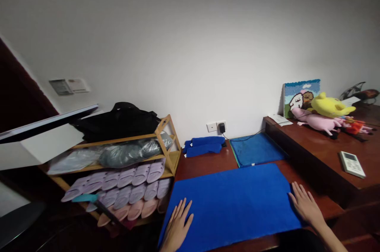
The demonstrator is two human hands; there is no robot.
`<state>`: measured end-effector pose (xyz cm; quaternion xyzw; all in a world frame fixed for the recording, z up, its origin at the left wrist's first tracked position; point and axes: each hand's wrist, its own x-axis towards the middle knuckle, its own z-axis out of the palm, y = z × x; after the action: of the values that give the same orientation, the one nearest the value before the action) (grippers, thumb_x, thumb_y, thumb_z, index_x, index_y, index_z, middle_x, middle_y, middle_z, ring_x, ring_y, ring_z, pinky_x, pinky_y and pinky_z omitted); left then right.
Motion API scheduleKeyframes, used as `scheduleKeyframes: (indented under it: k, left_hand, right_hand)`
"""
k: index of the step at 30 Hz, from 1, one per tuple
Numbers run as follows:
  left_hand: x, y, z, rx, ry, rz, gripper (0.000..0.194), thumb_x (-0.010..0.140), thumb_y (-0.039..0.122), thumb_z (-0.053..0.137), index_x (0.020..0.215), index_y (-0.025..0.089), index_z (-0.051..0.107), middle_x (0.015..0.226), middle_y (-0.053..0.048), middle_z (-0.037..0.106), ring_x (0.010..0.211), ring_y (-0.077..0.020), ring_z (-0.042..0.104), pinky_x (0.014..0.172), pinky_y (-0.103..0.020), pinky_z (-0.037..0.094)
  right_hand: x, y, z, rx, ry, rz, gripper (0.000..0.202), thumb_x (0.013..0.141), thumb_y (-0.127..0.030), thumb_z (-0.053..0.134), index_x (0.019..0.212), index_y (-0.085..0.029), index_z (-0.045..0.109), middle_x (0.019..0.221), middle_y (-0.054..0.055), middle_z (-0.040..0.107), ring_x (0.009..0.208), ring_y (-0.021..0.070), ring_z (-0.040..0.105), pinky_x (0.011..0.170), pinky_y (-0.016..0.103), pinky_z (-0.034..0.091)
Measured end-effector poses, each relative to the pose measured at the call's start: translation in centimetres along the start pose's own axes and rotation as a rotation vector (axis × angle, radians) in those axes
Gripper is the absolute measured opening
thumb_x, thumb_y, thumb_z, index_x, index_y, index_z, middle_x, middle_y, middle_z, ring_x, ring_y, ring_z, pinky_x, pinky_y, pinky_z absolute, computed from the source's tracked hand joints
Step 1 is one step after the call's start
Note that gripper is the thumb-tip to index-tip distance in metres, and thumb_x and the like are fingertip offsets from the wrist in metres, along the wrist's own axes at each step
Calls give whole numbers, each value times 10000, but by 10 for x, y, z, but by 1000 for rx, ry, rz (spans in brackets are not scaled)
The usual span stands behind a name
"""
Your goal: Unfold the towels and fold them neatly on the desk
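Note:
A blue towel [234, 204] lies spread out flat on the reddish-brown table [208, 168] in front of me. My left hand [179, 225] rests on its left part, palm down with the fingers apart. At the right edge of the cloth is my right hand [305, 203], fingers stretched out, touching the edge and the tabletop beside it. Neither hand holds anything. Behind the spread towel lie rolled or folded blue towels [204, 146] against the wall, and a flat stack of blue cloths [257, 149] to their right.
To the left stands a wooden shoe rack [168, 153] with several slippers [127, 176] and a black bag [118, 121]. A raised brown surface [323, 149] on the right bears plush toys [329, 107], a picture and a remote control [352, 164]. A black plug [222, 127] sits in the wall socket.

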<state>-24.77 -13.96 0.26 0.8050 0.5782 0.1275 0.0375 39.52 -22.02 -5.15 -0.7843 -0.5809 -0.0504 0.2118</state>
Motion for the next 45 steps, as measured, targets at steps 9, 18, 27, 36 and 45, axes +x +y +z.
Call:
scheduleKeyframes:
  k: [9,18,27,36,45]
  left_hand:
    - [70,-42,0,28,172,-73,502,1018,435,412,1399,250,680,1565,-74,598,1448,-288,549,1219,-477,450]
    - [120,-71,14,96,62,-140,580,1043,484,385,1570,272,505,1678,-72,440,1564,-275,370,1281,-513,327]
    - [120,-67,14,74,61,-155,561,1054,447,396,1569,255,508,1686,-83,415,1571,-265,357,1292,-497,308]
    - [117,-61,10,31,81,-169,596,1046,432,366,1582,194,470,1669,-110,453,1567,-251,369,1295,-476,308]
    - [114,-58,12,59,80,-186,586,1043,425,363,1540,142,492,1660,-150,464,1566,-266,372,1292,-469,308]
  right_hand:
    - [45,-229,18,195,-225,-321,646,1062,-515,269,1606,-221,456,1678,73,399,1579,283,322,1299,526,264]
    - [70,-312,56,236,-454,-467,707,1058,-585,290,1656,-208,316,1714,55,294,1610,261,236,1324,504,189]
    - [109,-74,38,-26,-331,-79,725,1002,-522,270,1624,-179,418,1693,74,360,1589,287,279,1306,527,232]
    - [129,-39,13,-46,-286,-39,664,903,-458,349,1429,-221,678,1568,144,550,1494,369,440,1223,579,381]
    - [62,-322,45,236,-330,-480,664,1050,-508,332,1626,-189,414,1685,89,390,1577,261,330,1311,469,253]
